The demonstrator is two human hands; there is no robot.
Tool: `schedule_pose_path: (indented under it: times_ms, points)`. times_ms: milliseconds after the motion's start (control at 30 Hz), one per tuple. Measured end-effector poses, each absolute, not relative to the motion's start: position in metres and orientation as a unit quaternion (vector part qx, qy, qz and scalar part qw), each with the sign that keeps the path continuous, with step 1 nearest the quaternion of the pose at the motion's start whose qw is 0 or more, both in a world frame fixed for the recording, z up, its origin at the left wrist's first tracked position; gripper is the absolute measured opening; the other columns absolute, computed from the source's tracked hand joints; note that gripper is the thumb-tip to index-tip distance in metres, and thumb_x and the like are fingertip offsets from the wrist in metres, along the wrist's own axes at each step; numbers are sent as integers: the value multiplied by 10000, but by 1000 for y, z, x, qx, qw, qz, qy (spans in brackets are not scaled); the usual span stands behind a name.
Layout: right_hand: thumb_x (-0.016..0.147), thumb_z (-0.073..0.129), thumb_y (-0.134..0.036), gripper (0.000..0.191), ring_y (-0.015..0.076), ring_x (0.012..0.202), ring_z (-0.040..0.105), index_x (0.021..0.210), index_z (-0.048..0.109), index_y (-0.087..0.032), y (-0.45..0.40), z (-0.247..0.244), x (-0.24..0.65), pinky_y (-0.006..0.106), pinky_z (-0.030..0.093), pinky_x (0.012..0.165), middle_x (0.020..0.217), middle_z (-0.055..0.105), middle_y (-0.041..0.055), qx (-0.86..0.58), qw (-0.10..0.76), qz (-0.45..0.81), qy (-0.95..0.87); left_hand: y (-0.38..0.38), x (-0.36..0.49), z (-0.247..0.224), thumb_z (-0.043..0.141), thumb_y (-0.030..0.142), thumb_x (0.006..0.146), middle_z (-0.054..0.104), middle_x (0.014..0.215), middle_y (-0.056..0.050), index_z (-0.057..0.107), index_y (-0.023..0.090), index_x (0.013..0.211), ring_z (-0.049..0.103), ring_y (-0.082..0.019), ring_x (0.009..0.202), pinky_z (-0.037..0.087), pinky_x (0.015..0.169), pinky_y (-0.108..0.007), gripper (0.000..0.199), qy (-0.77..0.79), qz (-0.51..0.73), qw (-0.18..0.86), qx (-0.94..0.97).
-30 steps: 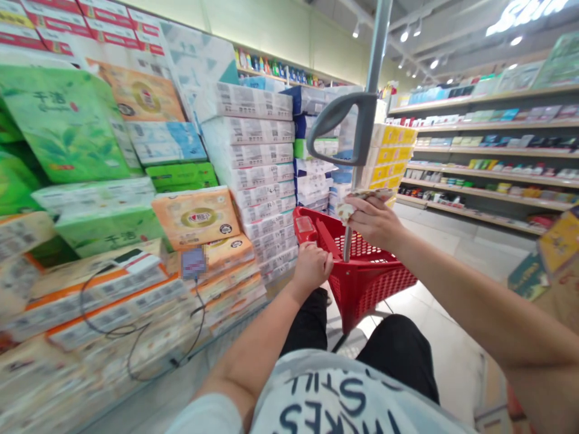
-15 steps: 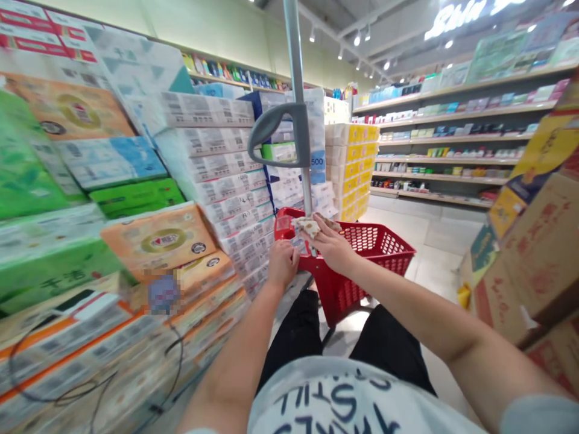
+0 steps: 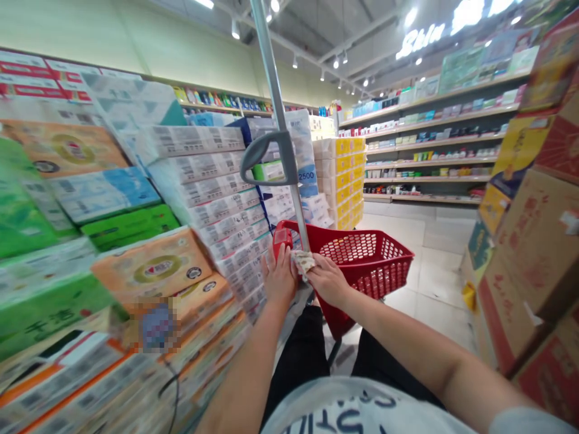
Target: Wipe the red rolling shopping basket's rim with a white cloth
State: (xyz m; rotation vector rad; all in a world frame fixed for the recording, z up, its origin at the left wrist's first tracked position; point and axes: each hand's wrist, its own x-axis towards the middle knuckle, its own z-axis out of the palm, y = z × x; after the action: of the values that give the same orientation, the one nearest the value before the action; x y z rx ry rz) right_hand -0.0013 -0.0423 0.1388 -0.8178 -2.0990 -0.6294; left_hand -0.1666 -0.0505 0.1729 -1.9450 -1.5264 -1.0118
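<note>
Right hand (image 3: 329, 278), head view: fingers closed on a bunched patterned cloth (image 3: 304, 263), which sits at the near rim of the red basket (image 3: 384, 278), by the foot of the metal pole (image 3: 270, 72). Left hand (image 3: 278, 280) lies just beside the cloth, fingers over the red corner piece (image 3: 282, 234); I can't tell whether it grips.

Readable for me: "Skin" on the lit sign (image 3: 420, 41), "2500" on the blue-and-white pack (image 3: 303, 154), 千洁 on the green pack (image 3: 49, 316). Handwritten marks run down the white pack stack (image 3: 221, 199), too small to make out. Lettering on the shirt (image 3: 353, 416) is partial. Orange packs (image 3: 154, 265) carry an oval logo; its text is unclear to me.

Pixelated patch (image 3: 158, 325) covers part of the packs at lower left. Pole runs out at the top, past its grey handle (image 3: 288, 158). Both palms hidden from me.

Basket: I see mesh walls inside; part of its bottom is blocked by the near wall. Cardboard cartons (image 3: 525, 247) at right are stacked, printed red; contents not visible.
</note>
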Motion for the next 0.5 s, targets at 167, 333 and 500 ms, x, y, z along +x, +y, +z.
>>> schedule_pose_path:
  times_ms: [167,333,500]
  points:
    - [861,568,-181,450,284,1355,340,1298,539,-285,-35,119,6,475,393,1072,1331,552,34,-296,395,-273,-826,-53,-160,172,377,261,918,341,1495,-66,383,207,1409,52,-297,1442,86,1149,-596,494,-561,-359,229,-710]
    - [886,538,-164,446,240,1345,363,1314,520,-289,-28,120,17,460,365,1103,1278,593,31,-294,383,-256,-837,-50,-153,171,388,254,915,353,1487,-85,369,166,1416,54,-284,1442,85,1166,-555,509,-572,-336,236,-710]
    - [884,549,-173,423,259,1382,291,1278,549,-327,-22,104,32,524,276,1135,1258,603,12,-278,367,-254,-851,-50,-146,171,383,261,919,388,1470,-66,449,176,1365,122,-276,1435,132,1168,-525,458,-570,-329,254,-709]
